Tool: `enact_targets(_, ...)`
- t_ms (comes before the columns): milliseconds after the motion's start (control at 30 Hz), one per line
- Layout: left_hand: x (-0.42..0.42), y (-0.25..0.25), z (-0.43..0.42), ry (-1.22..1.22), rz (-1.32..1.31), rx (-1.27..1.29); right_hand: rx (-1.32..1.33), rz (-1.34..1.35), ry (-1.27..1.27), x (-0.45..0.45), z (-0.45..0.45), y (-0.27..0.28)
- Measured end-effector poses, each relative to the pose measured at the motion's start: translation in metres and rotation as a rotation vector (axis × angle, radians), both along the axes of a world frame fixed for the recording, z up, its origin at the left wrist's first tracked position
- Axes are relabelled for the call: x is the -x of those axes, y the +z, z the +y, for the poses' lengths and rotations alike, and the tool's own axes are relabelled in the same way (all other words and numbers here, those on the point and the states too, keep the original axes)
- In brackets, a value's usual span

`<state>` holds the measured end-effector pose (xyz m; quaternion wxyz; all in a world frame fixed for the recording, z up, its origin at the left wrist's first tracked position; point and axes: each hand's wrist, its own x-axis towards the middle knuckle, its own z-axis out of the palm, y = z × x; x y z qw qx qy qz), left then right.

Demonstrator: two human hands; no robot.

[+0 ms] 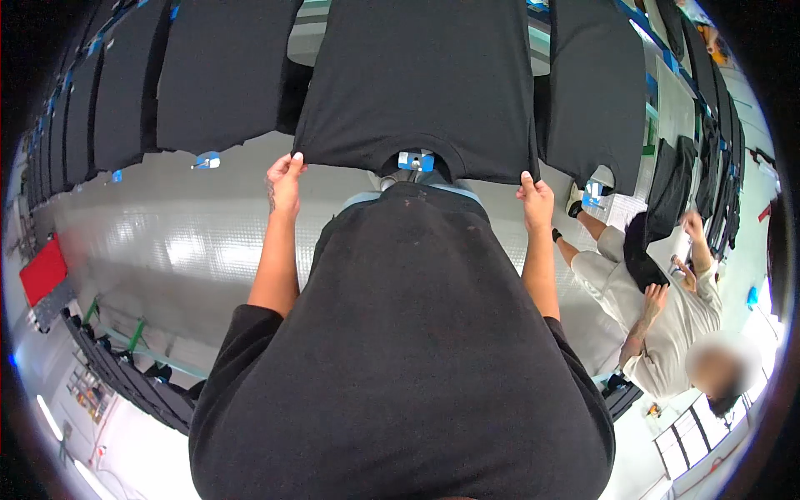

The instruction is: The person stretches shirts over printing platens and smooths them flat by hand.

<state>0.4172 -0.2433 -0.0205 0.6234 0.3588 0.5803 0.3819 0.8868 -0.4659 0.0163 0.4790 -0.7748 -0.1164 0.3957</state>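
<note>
A black garment (421, 79) lies spread flat in front of me, its curved neck opening toward my body. At its near left corner, my left hand (285, 179) pinches the fabric between thumb and fingers. My right hand (534, 196) grips the near right corner the same way. Between the two hands, a blue and white clamp-like part (416, 161) shows inside the neck opening.
More black garments hang in a row at left (225, 71) and right (596, 92). Another person (667, 308) in light clothes stands at the right, handling dark fabric (640, 254). A red panel (43, 271) is at far left.
</note>
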Motion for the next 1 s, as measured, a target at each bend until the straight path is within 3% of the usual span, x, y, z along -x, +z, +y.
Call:
enact_targets(400, 0.006, -0.019, -0.005, 0.017, -0.025, 0.016, 0.047, 0.020, -0.018, 0.006, -0.003, -0.002)
enact_targets(667, 0.000, -0.040, 0.002, 0.024, -0.037, 0.037, 0.130, 0.031, -0.010, 0.005, -0.001, -0.036)
enact_targets(767, 0.001, -0.059, 0.003, 0.000, -0.007, 0.103, 0.109, 0.036, -0.041, 0.013, 0.008, -0.041)
enact_targets(867, -0.016, -0.039, 0.000, -0.019, 0.095, 0.271, 0.183, 0.029, -0.017, 0.021, 0.010, -0.041)
enact_targets(933, -0.050, -0.020, -0.006, -0.355, 0.142, 0.393, 0.339, 0.053, 0.148, 0.049, 0.027, -0.028)
enact_targets(1000, -0.088, 0.001, -0.011, -0.464, -0.068, 0.470, 0.239, 0.225, 0.256, 0.071, 0.053, -0.035)
